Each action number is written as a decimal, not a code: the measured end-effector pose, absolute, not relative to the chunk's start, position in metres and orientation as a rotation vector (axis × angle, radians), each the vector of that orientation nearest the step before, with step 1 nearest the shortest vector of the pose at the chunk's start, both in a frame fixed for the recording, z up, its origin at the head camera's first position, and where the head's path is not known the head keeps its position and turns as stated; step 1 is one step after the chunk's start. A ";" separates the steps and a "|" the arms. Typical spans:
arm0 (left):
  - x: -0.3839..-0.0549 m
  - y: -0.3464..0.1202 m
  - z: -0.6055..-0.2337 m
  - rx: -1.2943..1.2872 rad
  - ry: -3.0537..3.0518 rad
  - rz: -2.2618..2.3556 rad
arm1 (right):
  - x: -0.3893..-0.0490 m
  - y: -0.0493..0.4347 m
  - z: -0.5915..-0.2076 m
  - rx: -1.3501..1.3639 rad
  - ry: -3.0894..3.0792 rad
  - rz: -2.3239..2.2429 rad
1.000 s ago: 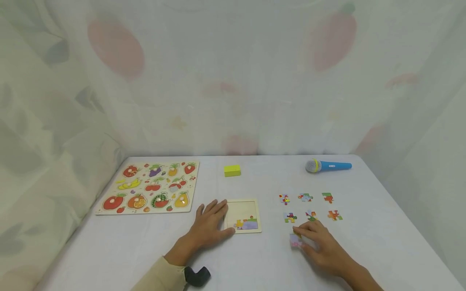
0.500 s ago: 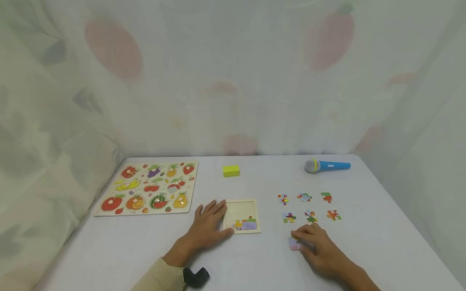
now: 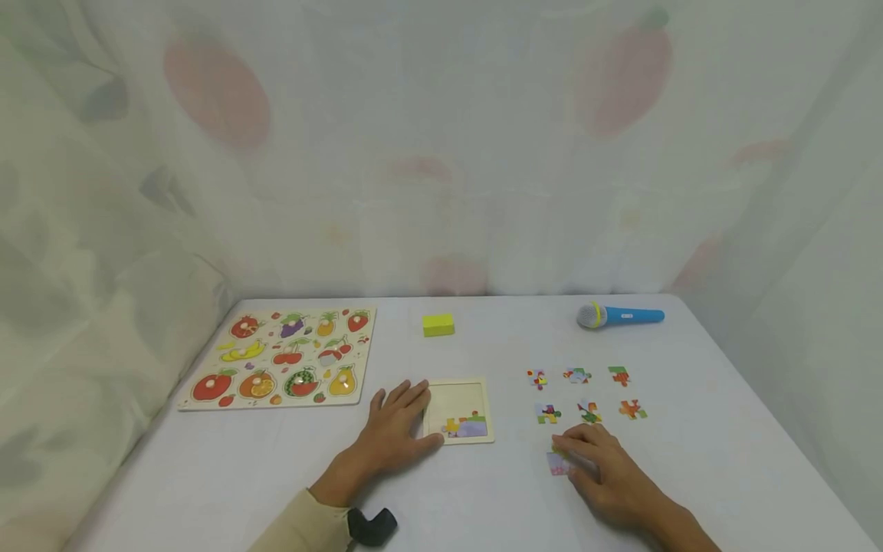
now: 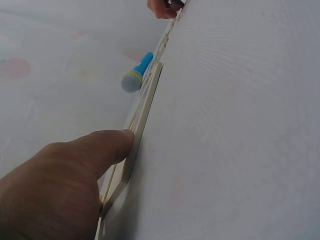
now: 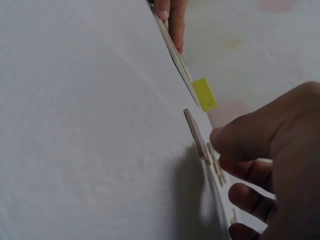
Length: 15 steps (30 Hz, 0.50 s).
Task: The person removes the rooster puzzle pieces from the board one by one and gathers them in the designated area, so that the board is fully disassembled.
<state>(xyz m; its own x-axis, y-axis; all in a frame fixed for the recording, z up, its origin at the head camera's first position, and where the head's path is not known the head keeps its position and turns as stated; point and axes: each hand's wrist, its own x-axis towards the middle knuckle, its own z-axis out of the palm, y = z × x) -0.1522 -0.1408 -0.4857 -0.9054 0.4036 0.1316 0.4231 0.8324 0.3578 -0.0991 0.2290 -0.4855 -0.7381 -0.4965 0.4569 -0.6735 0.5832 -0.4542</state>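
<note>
My left hand (image 3: 395, 431) lies on the left side of a small square wooden puzzle tray (image 3: 489, 408), its thumb at the near left corner. Lilac, yellow and green pieces (image 3: 472, 425) fill the tray's near strip; the rest is bare wood. Right of it, my right hand (image 3: 610, 479) pinches a lilac and pink jigsaw piece (image 3: 557, 464) between thumb and fingers. In the right wrist view that piece (image 5: 195, 134) stands tilted, its shadow on the white cloth. Beyond this hand, several loose jigsaw pieces (image 3: 548, 414) lie in two rows.
A fruit peg puzzle board (image 3: 286, 360) lies at the left. At the back are a yellow block (image 3: 438, 325) and a blue toy microphone (image 3: 624, 315). White cloth covers the table (image 3: 476, 498), and patterned curtains (image 3: 345, 153) hang behind it and along the sides.
My right hand has drawn the lilac and pink piece slightly nearer to me, then stayed almost still over the last half second. The left hand keeps its place on the tray.
</note>
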 end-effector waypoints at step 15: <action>-0.152 -0.141 -0.486 -0.673 -2.960 -0.568 | -0.105 0.215 -0.420 0.931 -2.444 0.919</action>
<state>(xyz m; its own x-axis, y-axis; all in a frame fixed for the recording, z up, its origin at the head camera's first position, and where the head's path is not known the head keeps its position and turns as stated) -0.1522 -0.1415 -0.4858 -0.9036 0.4077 0.1312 0.4273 0.8374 0.3407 -0.1050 0.2152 -0.4199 -0.7147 -0.4524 0.5334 -0.6918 0.5697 -0.4438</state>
